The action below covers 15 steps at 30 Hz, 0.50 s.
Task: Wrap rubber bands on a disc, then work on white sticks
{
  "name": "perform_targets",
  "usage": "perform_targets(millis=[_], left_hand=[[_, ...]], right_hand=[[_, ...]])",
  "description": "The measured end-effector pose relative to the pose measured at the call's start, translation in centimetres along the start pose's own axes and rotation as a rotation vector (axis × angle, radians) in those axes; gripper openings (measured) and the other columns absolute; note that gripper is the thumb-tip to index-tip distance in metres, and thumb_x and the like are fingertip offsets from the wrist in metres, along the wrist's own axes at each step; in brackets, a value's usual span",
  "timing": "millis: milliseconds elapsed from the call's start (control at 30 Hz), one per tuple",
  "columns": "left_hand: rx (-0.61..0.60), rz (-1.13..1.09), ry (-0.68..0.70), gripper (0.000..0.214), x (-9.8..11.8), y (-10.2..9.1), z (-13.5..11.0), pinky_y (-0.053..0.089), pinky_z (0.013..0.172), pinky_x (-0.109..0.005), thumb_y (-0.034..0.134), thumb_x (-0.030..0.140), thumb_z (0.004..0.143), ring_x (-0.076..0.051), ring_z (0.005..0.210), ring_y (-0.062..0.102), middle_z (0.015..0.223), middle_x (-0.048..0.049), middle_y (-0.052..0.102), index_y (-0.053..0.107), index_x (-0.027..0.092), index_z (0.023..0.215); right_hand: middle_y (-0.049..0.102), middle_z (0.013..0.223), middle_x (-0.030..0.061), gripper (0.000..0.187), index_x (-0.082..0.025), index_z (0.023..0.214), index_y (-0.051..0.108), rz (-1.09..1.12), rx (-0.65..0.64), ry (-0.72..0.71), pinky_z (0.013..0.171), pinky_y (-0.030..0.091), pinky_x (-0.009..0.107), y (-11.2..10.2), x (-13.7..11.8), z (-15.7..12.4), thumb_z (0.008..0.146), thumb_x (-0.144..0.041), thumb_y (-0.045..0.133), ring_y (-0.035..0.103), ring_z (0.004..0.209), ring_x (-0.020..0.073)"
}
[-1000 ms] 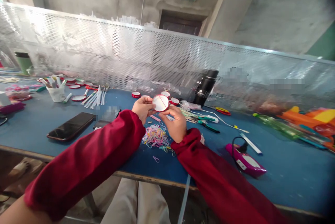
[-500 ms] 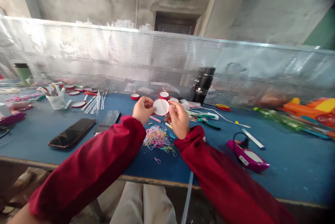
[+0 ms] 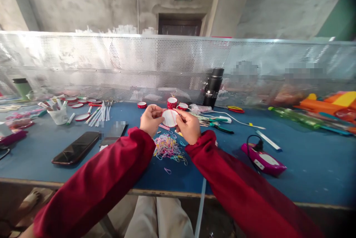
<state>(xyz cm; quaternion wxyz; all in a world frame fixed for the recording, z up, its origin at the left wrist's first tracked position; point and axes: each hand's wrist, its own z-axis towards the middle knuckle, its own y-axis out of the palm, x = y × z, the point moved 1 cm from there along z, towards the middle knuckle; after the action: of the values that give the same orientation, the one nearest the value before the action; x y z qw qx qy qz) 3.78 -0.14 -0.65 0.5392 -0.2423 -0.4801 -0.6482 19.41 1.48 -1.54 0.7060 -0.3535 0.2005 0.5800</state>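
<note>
Between both hands, a white disc with a red rim (image 3: 169,118) is held up above the blue table. My left hand (image 3: 150,120) pinches its left edge, and my right hand (image 3: 189,125) grips the right edge with thumb and fingers. A thin red strand lies at the top of the disc. Just below, a pile of small pastel loops (image 3: 168,146) rests on the table. Behind the hands stand a stack of red-rimmed discs (image 3: 172,102) and a shorter stack (image 3: 141,105).
On the left lie a black phone (image 3: 76,149), white sticks (image 3: 97,116) and a white cup of pens (image 3: 58,113). A black thermos (image 3: 213,89), pliers (image 3: 221,127) and a purple device with a cable (image 3: 264,159) are to the right. A perforated metal screen (image 3: 133,67) runs along the back.
The red strand has shifted from a diagonal across the disc's face to its top. The view has turned slightly; both hands keep their hold on the disc.
</note>
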Motion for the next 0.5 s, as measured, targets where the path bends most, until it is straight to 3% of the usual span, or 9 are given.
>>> perform_targets(millis=[300,500], left_hand=[[0.031,0.006,-0.01,0.036,0.14,-0.1,0.07,0.05,0.076,-0.029,0.065,0.002,0.058,-0.015,0.08,0.068,0.085,-0.0052,0.073,0.05,0.016,0.087],[0.058,0.058,-0.022,0.019,0.6,-0.17,0.06,0.051,0.073,-0.029,0.057,0.008,0.07,-0.016,0.08,0.069,0.086,-0.0069,0.073,0.057,0.015,0.088]], right_hand=[[0.066,0.061,0.0004,0.037,-0.019,0.119,0.068,0.027,-0.021,-0.008,0.042,0.045,0.026,0.12,0.29,-0.08,0.087,-0.028,0.052,0.055,0.04,0.0126],[0.068,0.067,0.0013,0.036,-0.02,0.12,0.067,0.034,-0.046,-0.021,0.043,0.046,0.026,0.09,-0.06,-0.22,0.088,-0.028,0.051,0.057,0.042,0.0125]])
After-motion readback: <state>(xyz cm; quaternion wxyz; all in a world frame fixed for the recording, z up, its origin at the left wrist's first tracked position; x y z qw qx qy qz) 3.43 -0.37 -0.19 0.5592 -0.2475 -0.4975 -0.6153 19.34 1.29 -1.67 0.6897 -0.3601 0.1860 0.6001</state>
